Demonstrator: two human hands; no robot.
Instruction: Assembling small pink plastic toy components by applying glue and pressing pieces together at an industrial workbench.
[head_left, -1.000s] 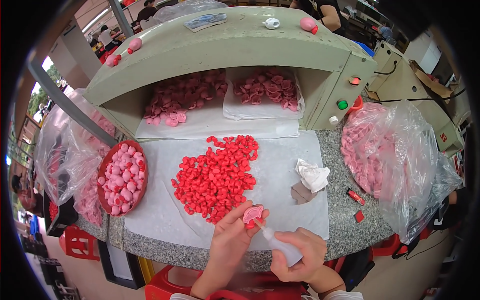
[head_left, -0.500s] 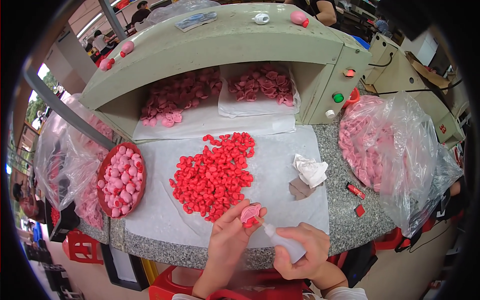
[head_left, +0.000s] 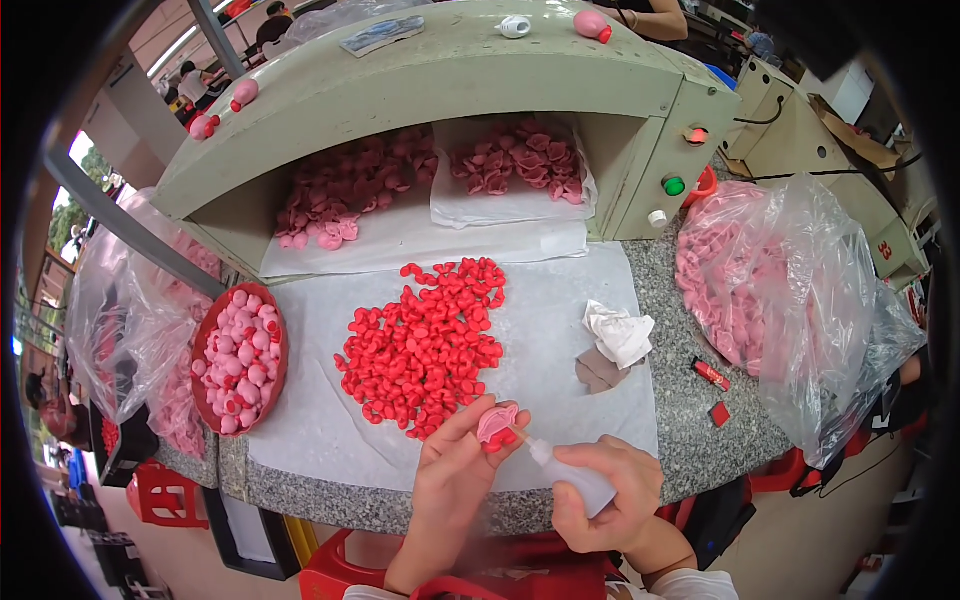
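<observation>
- A red number, big enough to read, stands on the pale green machine [head_left: 880,205] at the far right, low on the side that faces the counter [head_left: 665,300].
- Light lettering runs along a small red tube [head_left: 711,374] lying on the speckled counter, to the right of the white paper; it is too small to make out.
- Bluish print covers a flat packet [head_left: 382,37] on top of the big curved machine [head_left: 420,88]; whether it includes words cannot be told.
- A white mark shows on a black thing [head_left: 886,402] beside the clear plastic bag [head_left: 820,300]; it is too blurred to read.
</observation>
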